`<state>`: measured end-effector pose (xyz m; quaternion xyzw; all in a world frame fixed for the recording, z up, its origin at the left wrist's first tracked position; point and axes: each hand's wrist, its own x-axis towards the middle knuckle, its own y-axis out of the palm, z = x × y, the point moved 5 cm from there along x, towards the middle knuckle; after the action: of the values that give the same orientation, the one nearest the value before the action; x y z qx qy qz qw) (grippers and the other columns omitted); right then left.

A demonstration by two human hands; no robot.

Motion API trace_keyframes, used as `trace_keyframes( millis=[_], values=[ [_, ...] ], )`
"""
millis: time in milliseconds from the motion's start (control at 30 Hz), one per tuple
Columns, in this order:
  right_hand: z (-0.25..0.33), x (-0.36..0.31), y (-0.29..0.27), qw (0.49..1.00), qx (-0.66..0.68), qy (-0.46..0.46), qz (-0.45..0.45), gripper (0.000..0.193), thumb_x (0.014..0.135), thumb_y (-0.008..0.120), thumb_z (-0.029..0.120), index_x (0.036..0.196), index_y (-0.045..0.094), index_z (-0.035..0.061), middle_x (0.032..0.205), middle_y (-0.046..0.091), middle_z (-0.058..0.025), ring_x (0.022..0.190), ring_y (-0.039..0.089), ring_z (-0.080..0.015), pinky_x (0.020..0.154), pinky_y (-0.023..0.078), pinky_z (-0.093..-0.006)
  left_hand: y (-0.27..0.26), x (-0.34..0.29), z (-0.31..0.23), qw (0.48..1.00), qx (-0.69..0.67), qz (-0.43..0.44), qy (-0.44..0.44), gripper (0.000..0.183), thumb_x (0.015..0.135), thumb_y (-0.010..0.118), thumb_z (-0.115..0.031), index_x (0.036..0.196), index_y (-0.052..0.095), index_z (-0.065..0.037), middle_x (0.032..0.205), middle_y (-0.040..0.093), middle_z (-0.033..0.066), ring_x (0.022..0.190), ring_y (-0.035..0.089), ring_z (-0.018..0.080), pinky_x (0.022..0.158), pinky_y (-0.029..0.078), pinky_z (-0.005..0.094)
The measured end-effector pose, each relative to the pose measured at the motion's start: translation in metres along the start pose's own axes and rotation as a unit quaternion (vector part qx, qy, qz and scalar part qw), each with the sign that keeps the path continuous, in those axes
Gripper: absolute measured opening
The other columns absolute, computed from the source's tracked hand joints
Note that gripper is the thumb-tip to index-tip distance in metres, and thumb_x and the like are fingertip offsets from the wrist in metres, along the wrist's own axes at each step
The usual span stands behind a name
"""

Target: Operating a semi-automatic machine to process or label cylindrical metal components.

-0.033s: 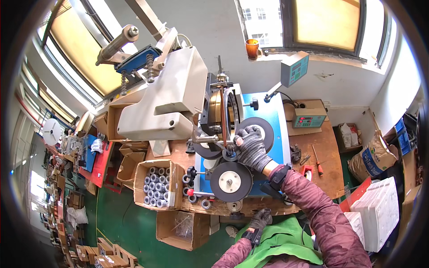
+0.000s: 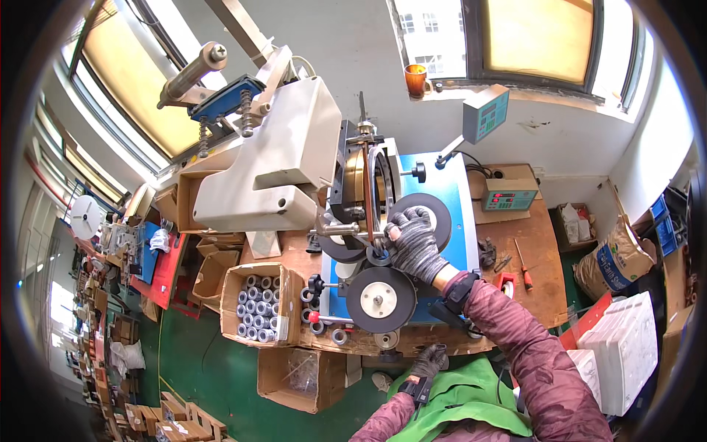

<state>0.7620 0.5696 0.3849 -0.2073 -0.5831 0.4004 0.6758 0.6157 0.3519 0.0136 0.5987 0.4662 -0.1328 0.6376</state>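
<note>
My right hand (image 2: 414,244), in a grey striped glove, is closed with its fingers bent at the middle of a coil winding machine (image 2: 438,283). Just left of the fingertips sits a small grey ring (image 2: 378,256) between the black rollers; what the fingers pinch is hidden. Behind that ring stands the machine's upright metal hoop (image 2: 381,184). A black roller disc (image 2: 381,300) with a white hub lies nearest me, and another black disc (image 2: 440,214) is partly under my hand. Low by the table's front edge, my gloved left hand (image 2: 428,362) rests near the green apron (image 2: 464,398), its fingers largely hidden.
An open cardboard box (image 2: 294,291) of wrapped grey rings stands left of the machine, with several loose rings (image 2: 339,337) beside it. A white machine head (image 2: 287,162) overhangs the left. Rightward lie a screwdriver (image 2: 524,269) and a control box (image 2: 509,196). Another carton (image 2: 324,390) sits below.
</note>
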Motion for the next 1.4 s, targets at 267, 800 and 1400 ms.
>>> trace_keyframes(
  millis=[267,800,1400],
  values=[
    [-0.001,0.0,-0.001,1.0,-0.019,0.004,0.002,0.019,0.068,0.06,0.022,0.08,0.059,0.0063,0.086,0.056,-0.0129,0.087,0.051,-0.0323,0.082,0.035,-0.0456,0.001,-0.006,-0.002,1.0,0.011,-0.011,-0.001,0.021,0.08,0.062,-0.015,0.099,0.06,-0.007,0.101,0.062,0.0071,0.102,0.055,0.0215,0.094,0.039,0.0404],
    [-0.004,-0.003,-0.001,1.0,0.011,0.013,0.007,0.014,0.068,0.058,0.018,0.076,0.058,0.0078,0.085,0.057,-0.0122,0.086,0.052,-0.0312,0.083,0.036,-0.0452,-0.037,0.001,-0.003,0.998,0.036,-0.052,0.005,0.025,0.078,0.065,-0.017,0.1,0.059,-0.008,0.103,0.062,0.0062,0.102,0.056,0.022,0.089,0.042,0.0424],
    [-0.007,-0.005,-0.004,0.999,0.035,0.029,0.011,0.019,0.066,0.057,0.02,0.08,0.061,0.0082,0.09,0.059,-0.0115,0.092,0.053,-0.0296,0.084,0.036,-0.0453,-0.09,-0.035,-0.041,0.989,0.025,-0.132,0.067,0.024,0.077,0.061,-0.009,0.101,0.057,-0.008,0.107,0.059,0.0136,0.108,0.05,0.0319,0.092,0.037,0.0502]
  ],
)
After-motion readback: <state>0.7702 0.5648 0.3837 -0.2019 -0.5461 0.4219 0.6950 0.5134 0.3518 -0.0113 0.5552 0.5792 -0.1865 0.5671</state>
